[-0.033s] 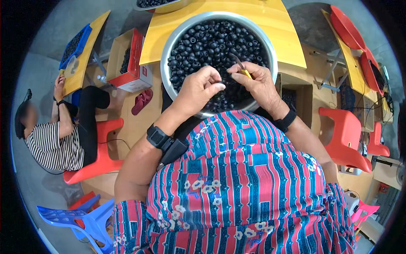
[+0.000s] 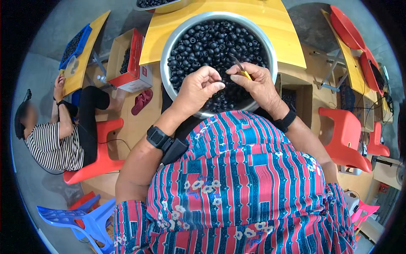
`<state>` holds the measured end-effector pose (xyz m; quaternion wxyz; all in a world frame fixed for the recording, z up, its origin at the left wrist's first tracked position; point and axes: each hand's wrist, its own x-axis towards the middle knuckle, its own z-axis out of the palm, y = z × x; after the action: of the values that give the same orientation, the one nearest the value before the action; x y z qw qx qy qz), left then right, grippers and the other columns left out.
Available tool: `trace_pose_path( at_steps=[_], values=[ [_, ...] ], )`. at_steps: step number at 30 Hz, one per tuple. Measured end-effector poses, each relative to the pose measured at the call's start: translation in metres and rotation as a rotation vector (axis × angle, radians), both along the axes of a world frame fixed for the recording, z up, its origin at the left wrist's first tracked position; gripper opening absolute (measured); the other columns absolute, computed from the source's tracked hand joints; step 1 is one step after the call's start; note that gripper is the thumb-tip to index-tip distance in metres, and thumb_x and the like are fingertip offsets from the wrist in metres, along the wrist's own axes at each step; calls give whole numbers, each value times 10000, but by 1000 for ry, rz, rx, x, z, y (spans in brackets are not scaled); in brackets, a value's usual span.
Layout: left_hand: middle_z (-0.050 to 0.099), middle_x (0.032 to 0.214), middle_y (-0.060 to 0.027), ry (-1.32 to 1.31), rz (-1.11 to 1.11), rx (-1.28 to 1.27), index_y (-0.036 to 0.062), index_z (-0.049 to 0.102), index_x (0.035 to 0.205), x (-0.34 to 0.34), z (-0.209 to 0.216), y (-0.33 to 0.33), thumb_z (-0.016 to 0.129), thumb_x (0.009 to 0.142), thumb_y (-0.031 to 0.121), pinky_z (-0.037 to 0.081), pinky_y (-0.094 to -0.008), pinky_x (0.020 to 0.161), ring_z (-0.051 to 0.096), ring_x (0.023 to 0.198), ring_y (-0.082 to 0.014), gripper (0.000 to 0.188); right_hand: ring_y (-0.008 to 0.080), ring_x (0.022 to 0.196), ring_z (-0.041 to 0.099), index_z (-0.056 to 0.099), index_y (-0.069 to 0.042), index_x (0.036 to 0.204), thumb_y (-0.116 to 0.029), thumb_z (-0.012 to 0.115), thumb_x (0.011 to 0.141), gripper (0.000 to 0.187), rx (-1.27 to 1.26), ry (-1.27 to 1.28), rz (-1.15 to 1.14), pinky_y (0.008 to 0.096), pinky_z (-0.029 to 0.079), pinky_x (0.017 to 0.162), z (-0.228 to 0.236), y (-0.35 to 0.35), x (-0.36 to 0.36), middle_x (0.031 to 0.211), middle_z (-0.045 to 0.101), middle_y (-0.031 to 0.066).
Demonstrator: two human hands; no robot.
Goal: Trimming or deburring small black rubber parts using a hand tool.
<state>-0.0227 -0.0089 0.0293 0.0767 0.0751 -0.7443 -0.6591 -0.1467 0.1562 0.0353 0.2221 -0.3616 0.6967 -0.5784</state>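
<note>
A wide metal basin (image 2: 272, 51) in front of me is heaped with small round black parts (image 2: 207, 40), many with a hole in one end. Over its near half, my left hand (image 2: 201, 86) is closed in a pinch on one small black part (image 2: 220, 83), mostly hidden by thumb and fingers. Just to the right, my right hand (image 2: 256, 82) grips a small knife (image 2: 246, 75) with a yellow handle, its thin dark blade pointing up and left over the parts. A small gap separates the two hands.
The basin overlaps the near edge of a yellow table (image 2: 287, 38). At left, a red and white carton (image 2: 137, 72) holds more black parts, and a co-worker (image 2: 59, 139) sits at another table. Red stools (image 2: 342, 135) stand at right, above a blue chair's (image 2: 84, 220) level.
</note>
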Motion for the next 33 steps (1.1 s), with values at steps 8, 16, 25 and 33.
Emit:
trace_pose_path(
  at_steps=[8, 16, 25, 33],
  values=[
    [586, 838, -6, -10, -50, 669, 15, 606, 1022, 3, -12, 6, 669, 903, 142, 386, -164, 537, 472, 633, -34, 185, 71, 725, 521, 675, -51, 1098, -98, 764, 778, 336, -7, 39, 240, 225, 463, 692, -2, -1, 1, 868, 639, 10],
    [570, 928, 24, -75, -146, 734, 37, 597, 1089, 7, -19, 5, 656, 910, 149, 362, -175, 569, 444, 695, -32, 219, 54, 836, 557, 657, -33, 1057, -67, 758, 779, 298, -33, -19, 259, 217, 470, 763, 2, -1, 6, 907, 632, -4],
    [541, 864, 24, -82, -84, 713, 31, 574, 1135, 8, -19, 13, 603, 946, 165, 407, -177, 593, 469, 679, -42, 233, 78, 842, 580, 662, -35, 1044, -59, 757, 772, 289, -45, -20, 239, 230, 482, 781, 3, -2, 8, 917, 648, 6],
    [536, 895, 23, -56, -151, 761, 37, 572, 1129, 10, -28, 9, 602, 946, 157, 397, -199, 612, 466, 709, -48, 221, 151, 851, 632, 685, -42, 981, -119, 753, 778, 228, 2, 172, 235, 269, 491, 775, 7, 0, 6, 914, 668, 63]
  ],
)
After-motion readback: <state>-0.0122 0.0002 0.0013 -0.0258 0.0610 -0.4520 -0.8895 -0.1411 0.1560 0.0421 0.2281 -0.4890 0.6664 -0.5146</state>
